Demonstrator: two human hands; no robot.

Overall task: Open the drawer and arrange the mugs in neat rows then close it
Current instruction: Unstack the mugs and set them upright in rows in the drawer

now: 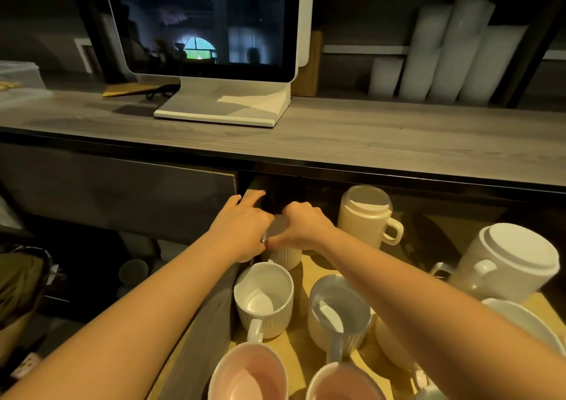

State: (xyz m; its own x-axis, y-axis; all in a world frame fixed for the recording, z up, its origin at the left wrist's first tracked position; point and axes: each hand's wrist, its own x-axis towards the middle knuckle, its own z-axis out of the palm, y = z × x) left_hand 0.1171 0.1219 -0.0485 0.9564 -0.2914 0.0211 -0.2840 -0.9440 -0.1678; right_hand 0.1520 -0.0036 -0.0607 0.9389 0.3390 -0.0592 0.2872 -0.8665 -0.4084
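The drawer (301, 343) stands pulled out below the counter, with several mugs on its wooden floor. Both hands meet on a white ribbed mug (283, 254) at the drawer's back left. My left hand (243, 226) grips its left side, index finger stretched out onto the drawer's side wall. My right hand (301, 226) curls over its rim from the right. In front of it stand a white ribbed mug (264, 300) and a grey-blue mug (338, 315), both upright. Two pink mugs (249, 375) (344, 382) sit nearest me. A cream mug (366, 217) stands upside down at the back.
A large white mug (510, 263) lies tilted at the drawer's right, above a white bowl (526, 323). On the grey counter (367, 137) stands a white screen (211, 32). Stacks of white cups (450, 53) lean on the shelf at the back right. A closed drawer front (116, 191) is to the left.
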